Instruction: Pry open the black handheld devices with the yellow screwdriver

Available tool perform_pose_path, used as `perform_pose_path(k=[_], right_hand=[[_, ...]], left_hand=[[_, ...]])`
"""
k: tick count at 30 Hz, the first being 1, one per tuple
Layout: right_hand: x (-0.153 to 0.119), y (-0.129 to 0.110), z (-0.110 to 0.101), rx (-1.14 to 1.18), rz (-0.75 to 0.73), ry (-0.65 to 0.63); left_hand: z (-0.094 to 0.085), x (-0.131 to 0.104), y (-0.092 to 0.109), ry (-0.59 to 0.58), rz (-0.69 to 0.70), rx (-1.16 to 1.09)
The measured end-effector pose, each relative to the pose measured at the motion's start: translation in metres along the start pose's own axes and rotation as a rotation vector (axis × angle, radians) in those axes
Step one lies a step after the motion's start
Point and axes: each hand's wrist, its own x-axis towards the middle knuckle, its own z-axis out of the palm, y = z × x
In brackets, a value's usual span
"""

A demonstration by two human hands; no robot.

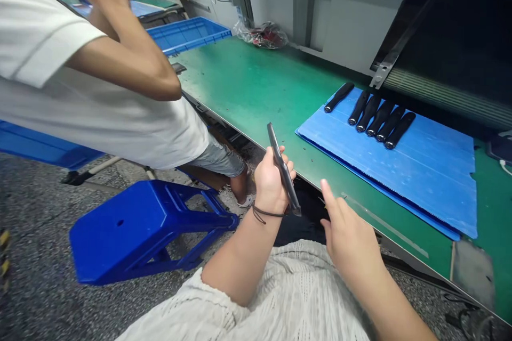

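Observation:
My left hand [272,178] is wrapped round a thin dark phone-like device [283,170], seen nearly edge-on at the front edge of the green table [248,80]. A dark cord circles the left wrist. To the right of the device, apart from it, my right hand [348,229] has its index finger stretched out and its thumb apart, with nothing visible in it. Several black handle-shaped objects [374,113] lie side by side on blue sheets [436,181] at the right of the table.
A person in a white shirt [132,122] stands at the left, elbow by the table. A blue stool [120,229] is on the floor below. Further back are a blue crate [192,34] and a clear plastic bag [264,36]. A dark panel [460,37] rises behind the sheets.

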Motion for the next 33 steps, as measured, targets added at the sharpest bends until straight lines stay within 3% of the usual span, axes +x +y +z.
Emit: perform_pose_path(k=[4, 7, 9, 11, 12, 13, 15, 17, 24, 33], right_hand=[[0.007, -0.016, -0.003, 0.636, 0.116, -0.007], [0.013, -0.027, -0.006, 0.934, 0.147, 0.141], [0.015, -0.029, -0.011, 0.993, 0.170, 0.249], [0.014, -0.027, -0.019, 1.026, 0.178, 0.279], [0.013, -0.026, -0.024, 1.041, 0.176, 0.271], [0.011, -0.025, -0.028, 1.053, 0.171, 0.256], [0.006, -0.023, -0.034, 1.068, 0.154, 0.199], [0.002, -0.019, -0.038, 1.032, 0.139, 0.132], [0.001, 0.002, -0.042, 0.558, -0.167, 0.081], [0.018, -0.004, -0.046, 0.469, -0.193, 0.042]], left_hand=[[-0.003, -0.004, -0.011, -0.006, 0.052, 0.030], [-0.008, -0.005, -0.017, -0.075, 0.149, 0.174], [-0.013, -0.007, -0.015, -0.080, 0.432, 0.405], [-0.021, -0.012, -0.007, -0.111, 0.868, 0.710], [-0.025, -0.015, -0.002, -0.202, 1.042, 0.865], [-0.029, -0.019, 0.002, -0.369, 1.139, 1.005], [-0.036, -0.025, 0.008, -0.772, 1.104, 1.194], [-0.041, -0.028, 0.008, -1.016, 0.993, 1.264], [-0.042, -0.022, 0.004, -1.115, 0.913, 1.217], [-0.035, -0.026, 0.002, -1.239, 1.060, 1.247]])
